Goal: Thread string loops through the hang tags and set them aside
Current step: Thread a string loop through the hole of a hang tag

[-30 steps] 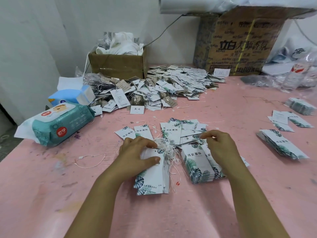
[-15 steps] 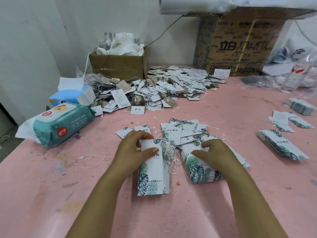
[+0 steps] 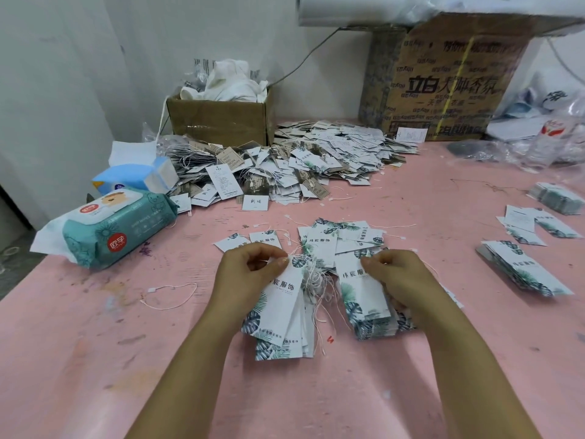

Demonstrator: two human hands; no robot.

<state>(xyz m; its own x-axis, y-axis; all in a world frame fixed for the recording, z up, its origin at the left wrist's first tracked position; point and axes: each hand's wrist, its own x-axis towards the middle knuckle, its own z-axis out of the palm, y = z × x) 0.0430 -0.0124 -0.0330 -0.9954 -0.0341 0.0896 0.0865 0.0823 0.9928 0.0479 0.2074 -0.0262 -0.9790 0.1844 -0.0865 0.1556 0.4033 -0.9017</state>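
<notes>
Pink table (image 3: 95,359), two hands at work among leaf-printed tags.
The left hand (image 3: 250,277) pinches the top of a tag bundle (image 3: 281,312) at centre front, with its strings (image 3: 313,280) tangled beside it. The right hand (image 3: 402,280) has its fingers curled on the upper edge of the neighbouring tag stack (image 3: 364,299).

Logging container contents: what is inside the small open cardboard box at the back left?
Crumpled white material, cloth or bags, heaps above the rim of the small cardboard box, with printed clear plastic behind it. The walls hide anything lower.
</notes>
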